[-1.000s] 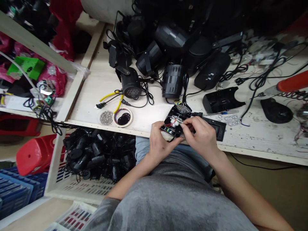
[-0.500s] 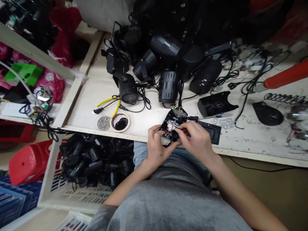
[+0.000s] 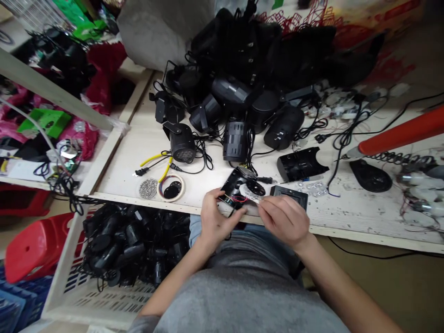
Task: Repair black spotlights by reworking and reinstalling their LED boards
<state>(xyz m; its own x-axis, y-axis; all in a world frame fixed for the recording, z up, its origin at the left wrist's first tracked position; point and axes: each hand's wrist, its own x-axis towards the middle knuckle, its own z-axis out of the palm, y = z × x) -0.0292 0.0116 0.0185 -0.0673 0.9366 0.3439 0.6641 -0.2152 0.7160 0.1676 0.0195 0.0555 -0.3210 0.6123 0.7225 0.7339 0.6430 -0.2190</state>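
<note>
My left hand (image 3: 215, 216) grips the edge of an opened black lamp housing (image 3: 231, 182), with fingers on its far side and thumb near the front. A green circuit board and thin red wires show inside it. Between my right hand's (image 3: 286, 219) pinched thumb and fingers is the edge of a whitish part with a black slotted disc (image 3: 255, 187), held just right of the housing. Red wires run from this part towards the housing. Behind my right hand lies a black rectangular frame (image 3: 289, 194). A curved black shell half (image 3: 301, 164) rests farther back.
Black lamps (image 3: 183, 141) with cords crowd the back of the bench. Yellow-handled pliers (image 3: 165, 169), a dish of screws (image 3: 148, 188) and a tape ring (image 3: 183, 187) lie left. An orange-red tool (image 3: 398, 132) hangs at right. Below stands a white crate (image 3: 114, 303) of black lamps.
The whitish part with the black disc has come out of the housing to the right, in my right hand. My left hand still holds the housing. The camera view has shifted.
</note>
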